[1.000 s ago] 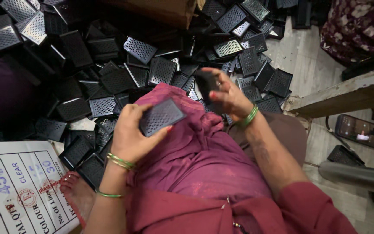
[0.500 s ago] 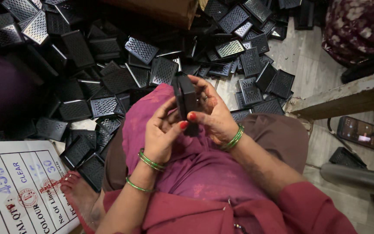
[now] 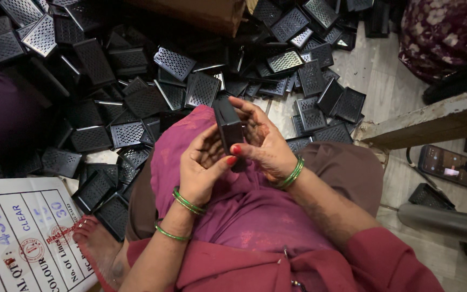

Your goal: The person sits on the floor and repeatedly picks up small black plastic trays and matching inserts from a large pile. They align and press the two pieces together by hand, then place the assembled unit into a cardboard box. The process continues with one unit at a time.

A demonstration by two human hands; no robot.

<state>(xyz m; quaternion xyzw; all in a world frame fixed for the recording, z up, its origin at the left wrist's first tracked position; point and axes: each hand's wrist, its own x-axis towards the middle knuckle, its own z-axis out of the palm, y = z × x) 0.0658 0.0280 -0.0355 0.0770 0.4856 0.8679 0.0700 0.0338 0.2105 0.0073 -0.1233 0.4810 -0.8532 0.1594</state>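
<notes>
Both of my hands hold a small black box-shaped part (image 3: 228,130) upright over my lap. My left hand (image 3: 204,165) cups it from the left, thumb pressed against its lower edge. My right hand (image 3: 263,141) wraps around it from the right, fingers over its top. Green bangles circle both wrists. A pink-purple cloth (image 3: 217,205) drapes over my knees under the hands.
A big heap of black perforated grille pieces (image 3: 136,92) covers the floor ahead and to the left. A white printed carton (image 3: 22,232) lies at lower left by my bare foot (image 3: 95,246). A phone (image 3: 449,165), a wooden plank (image 3: 433,121) and a metal pipe (image 3: 444,221) lie to the right.
A second ago my left hand held a perforated grille and my right a dark piece, apart. The hands have come together and now hold one black part between them.
</notes>
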